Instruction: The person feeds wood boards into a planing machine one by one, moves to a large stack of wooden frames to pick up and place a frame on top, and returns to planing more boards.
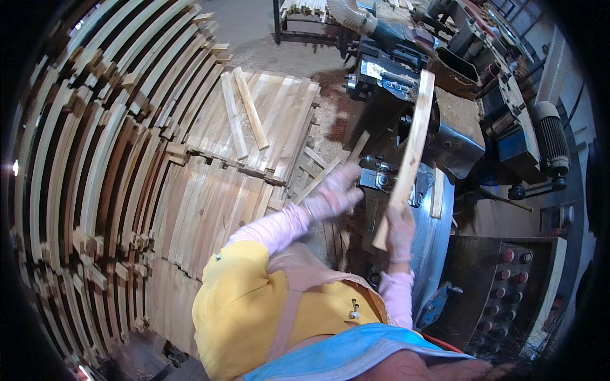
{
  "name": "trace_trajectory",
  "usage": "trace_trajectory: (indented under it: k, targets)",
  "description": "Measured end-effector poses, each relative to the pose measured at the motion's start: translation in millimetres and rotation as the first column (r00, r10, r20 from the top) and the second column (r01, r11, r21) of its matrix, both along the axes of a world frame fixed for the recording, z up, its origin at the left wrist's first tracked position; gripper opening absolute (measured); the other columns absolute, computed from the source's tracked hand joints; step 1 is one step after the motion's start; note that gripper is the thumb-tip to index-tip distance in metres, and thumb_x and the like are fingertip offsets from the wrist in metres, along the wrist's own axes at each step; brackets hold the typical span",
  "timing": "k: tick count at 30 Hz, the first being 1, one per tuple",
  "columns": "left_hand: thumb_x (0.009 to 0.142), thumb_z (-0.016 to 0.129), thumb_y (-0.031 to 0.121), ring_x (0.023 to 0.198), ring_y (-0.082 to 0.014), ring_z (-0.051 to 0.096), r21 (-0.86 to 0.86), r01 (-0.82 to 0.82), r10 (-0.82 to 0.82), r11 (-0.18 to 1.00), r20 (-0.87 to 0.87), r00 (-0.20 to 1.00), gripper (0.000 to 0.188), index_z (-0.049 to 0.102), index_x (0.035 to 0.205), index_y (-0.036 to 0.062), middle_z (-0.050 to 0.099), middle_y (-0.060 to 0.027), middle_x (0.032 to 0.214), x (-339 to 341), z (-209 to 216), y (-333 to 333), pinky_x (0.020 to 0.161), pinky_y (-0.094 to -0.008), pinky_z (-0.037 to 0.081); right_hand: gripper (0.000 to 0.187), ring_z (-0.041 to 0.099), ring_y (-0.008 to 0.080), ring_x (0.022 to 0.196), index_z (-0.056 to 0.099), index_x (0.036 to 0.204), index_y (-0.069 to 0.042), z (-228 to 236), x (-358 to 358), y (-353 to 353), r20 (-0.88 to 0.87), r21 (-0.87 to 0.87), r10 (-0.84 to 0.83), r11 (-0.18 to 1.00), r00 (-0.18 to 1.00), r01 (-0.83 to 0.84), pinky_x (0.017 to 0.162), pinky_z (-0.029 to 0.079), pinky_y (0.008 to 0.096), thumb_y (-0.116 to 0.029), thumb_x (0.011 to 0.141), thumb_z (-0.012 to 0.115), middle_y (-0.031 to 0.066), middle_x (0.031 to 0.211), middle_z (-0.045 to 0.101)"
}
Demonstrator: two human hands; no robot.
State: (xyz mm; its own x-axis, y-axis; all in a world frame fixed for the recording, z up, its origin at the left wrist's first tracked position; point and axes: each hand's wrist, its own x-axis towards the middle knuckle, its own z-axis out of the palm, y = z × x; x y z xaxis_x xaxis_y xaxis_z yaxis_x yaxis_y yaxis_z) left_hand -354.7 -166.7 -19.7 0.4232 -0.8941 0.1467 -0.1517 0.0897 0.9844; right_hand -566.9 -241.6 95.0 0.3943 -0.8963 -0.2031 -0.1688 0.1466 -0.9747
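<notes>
Right of centre in the frame, the person's right hand (400,236) is closed round the lower end of a long, pale, slightly curved-looking wooden plank (416,136), which reaches up to the upper right over a dark metal machine (387,82). Near the middle, the person's left hand (337,192), blurred, is open with its fingers spread. Flat pale wooden boards (206,206) lie stacked left of centre; a dark control panel with round buttons (502,298) stands lower right.
</notes>
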Motion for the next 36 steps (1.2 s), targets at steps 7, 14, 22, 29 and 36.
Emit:
trace_trajectory:
  k: [7,14,22,29,36]
  targets:
    - [0.095,0.047,0.066,0.153,-0.0367,0.031,0.398,-0.895,0.05,0.199,0.908,0.415,0.093,0.024,0.164,0.0072,0.033,-0.0267,0.164,242.4,-96.2,13.7,0.127,-0.0381,0.021,0.045,0.06,0.0367,0.094,0.068,0.128,-0.003,-19.7,-224.0,96.8,-0.736,-0.484,-0.313,0.864,0.601,-0.142,0.085,0.049,0.0469,-0.01,0.084,0.074,0.0174,0.095,0.063]
    - [0.095,0.06,0.045,0.127,-0.0383,0.057,0.594,-0.797,0.278,0.112,0.751,0.598,0.071,0.041,0.154,0.0105,0.056,-0.0209,0.139,304.2,-106.2,47.1,0.108,-0.045,0.046,0.043,0.06,0.042,0.102,0.068,0.131,-0.004,-78.3,-242.6,109.0,-0.717,-0.666,-0.598,0.739,0.359,-0.1,0.087,0.049,0.0502,-0.024,0.093,0.072,0.0243,0.113,0.065]
    - [0.089,0.072,0.041,0.122,-0.0381,0.062,0.545,-0.837,0.304,0.044,0.791,0.53,0.087,0.029,0.159,0.0121,0.059,-0.0232,0.134,270.6,-72.8,108.7,0.103,-0.0466,0.051,0.018,0.064,0.0383,0.091,0.074,0.106,-0.005,-80.2,-107.6,-80.8,-0.643,-0.758,-0.654,0.619,0.399,-0.209,0.081,0.051,0.0493,-0.016,0.093,0.067,0.0178,0.094,0.07]
    - [0.092,0.067,0.006,0.08,-0.0211,0.063,0.326,-0.706,0.773,0.629,-0.166,0.612,0.063,0.04,0.15,0.0065,0.065,-0.0123,0.097,167.4,-32.4,77.9,0.071,-0.0337,0.054,0.031,0.068,0.0248,0.112,0.073,0.123,-0.001,-62.6,1.3,-40.9,-0.409,-0.519,0.039,0.811,0.912,-0.268,0.102,0.051,0.0346,-0.012,0.094,0.071,0.0164,0.118,0.073]
    - [0.081,0.073,0.034,0.127,-0.0416,0.051,0.024,-0.168,0.141,0.986,0.435,0.889,0.091,0.033,0.155,-0.0024,0.049,-0.0273,0.142,-117.1,-14.6,63.8,0.108,-0.0475,0.043,0.09,0.049,0.0307,0.143,0.028,0.163,-0.005,-3.9,26.9,35.3,-0.255,0.008,0.442,0.89,0.86,-0.455,0.115,0.041,0.0367,-0.027,0.089,0.075,0.0226,0.156,0.047]
